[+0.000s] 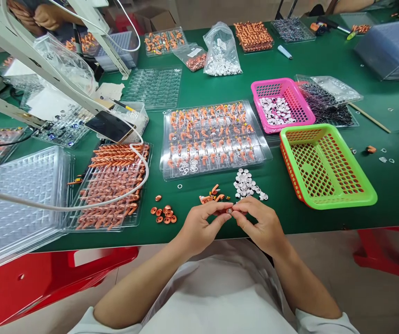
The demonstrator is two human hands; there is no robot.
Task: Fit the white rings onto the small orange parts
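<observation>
My left hand (202, 225) and my right hand (260, 225) meet at the table's front edge. Between their fingertips they pinch one small round copper-coloured part (229, 211), mostly covered by the fingers. Just beyond the hands lie a few orange curved pieces (215, 189) with yellow bits. A heap of white round caps (246, 183) sits beyond my right hand. Left of my left hand are several copper-coloured cups (167, 213). Farther back, a clear tray (213, 134) carries rows of orange curved pieces and some white rings.
A green basket (369, 199) stands at right, before a pink basket (255, 93) holding white caps. At left are a tray of copper-coloured parts (112, 190), stacked clear trays (22, 195) and a white cable (143, 160). Red stools (46, 283) stand below the table. Another person's hands (44, 16) show at the far left.
</observation>
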